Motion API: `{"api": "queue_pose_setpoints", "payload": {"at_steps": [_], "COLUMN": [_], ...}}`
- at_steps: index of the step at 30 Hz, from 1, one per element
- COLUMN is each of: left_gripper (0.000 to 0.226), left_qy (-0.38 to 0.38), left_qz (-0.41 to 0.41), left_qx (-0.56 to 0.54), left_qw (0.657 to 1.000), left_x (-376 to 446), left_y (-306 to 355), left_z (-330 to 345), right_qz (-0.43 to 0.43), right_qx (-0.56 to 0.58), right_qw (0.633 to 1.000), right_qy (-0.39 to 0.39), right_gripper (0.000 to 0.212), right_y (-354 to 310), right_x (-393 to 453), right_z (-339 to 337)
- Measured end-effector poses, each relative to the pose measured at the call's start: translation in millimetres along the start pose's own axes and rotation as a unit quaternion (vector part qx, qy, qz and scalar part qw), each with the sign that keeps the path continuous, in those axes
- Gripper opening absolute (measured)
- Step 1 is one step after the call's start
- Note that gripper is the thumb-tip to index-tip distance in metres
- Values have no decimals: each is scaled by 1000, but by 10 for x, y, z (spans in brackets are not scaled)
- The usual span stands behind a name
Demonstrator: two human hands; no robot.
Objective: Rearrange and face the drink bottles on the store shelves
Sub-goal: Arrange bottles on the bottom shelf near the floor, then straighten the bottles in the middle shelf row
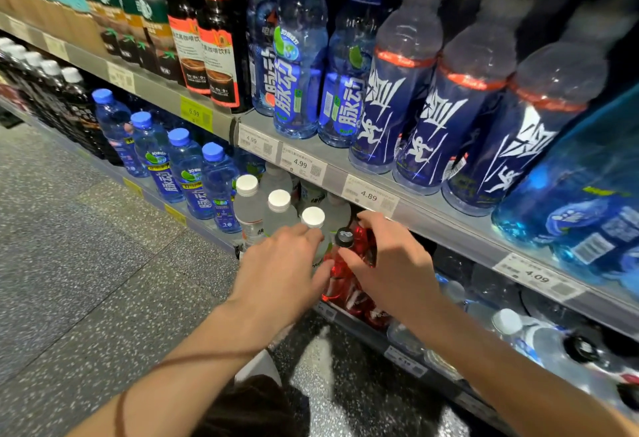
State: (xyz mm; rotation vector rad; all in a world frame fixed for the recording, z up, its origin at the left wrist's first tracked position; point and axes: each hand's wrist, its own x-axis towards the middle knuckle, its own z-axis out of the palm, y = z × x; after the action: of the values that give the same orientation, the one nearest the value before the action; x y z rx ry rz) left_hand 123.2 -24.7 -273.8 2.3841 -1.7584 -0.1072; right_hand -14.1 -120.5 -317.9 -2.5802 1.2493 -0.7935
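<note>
Your right hand curls round the red bottle and your left hand lies against its side, fingers fairly straight. The bottle stands upright, black cap up, at the lower shelf's front edge beside white-capped bottles. Blue bottles fill the shelf above; speckled floor lies left.

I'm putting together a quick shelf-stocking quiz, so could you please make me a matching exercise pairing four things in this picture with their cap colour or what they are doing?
Column one:
1. red bottle
2. cloudy bottle right next to the red one
3. bottle with the blue label on the lower shelf
4. right hand

Column two:
A. blue cap
B. white cap
C. black cap
D. grips the red bottle

Pairs: 1-C, 2-B, 3-A, 4-D
</note>
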Motion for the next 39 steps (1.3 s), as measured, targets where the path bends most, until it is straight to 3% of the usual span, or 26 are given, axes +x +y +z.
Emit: {"api": "queue_pose_setpoints", "payload": {"at_steps": [3, 8, 11, 15, 25, 32, 39], "left_gripper": [38, 32, 31, 31, 46, 35, 44], "left_qy": [35, 101, 161, 207, 253, 278, 299], "left_qz": [20, 64, 100, 137, 140, 159, 170], "left_qx": [-12, -38, -20, 3, -38, -77, -99], "left_qw": [999, 992, 982, 969, 956, 944, 934], "left_x": [7, 38, 90, 156, 231, 81, -40], "left_y": [97, 284, 398, 607, 1062, 1243, 1501], "left_z": [-68, -116, -122, -202, -439, -574, -928], "right_qz": [-7, 35, 9, 10, 33, 51, 71], "right_qx": [35, 84, 67, 85, 60, 54, 21], "right_qw": [999, 996, 997, 996, 997, 993, 992], "right_qy": [39, -8, 36, 33, 35, 94, 105], "right_gripper": [46, 51, 50, 49, 54, 48, 52], "right_y": [29, 110, 155, 228, 264, 334, 437], "right_x": [-65, -120, -141, -131, -135, -239, -373], "right_z": [-270, -725, -910, -1151, -1744, -2280, -2859]}}
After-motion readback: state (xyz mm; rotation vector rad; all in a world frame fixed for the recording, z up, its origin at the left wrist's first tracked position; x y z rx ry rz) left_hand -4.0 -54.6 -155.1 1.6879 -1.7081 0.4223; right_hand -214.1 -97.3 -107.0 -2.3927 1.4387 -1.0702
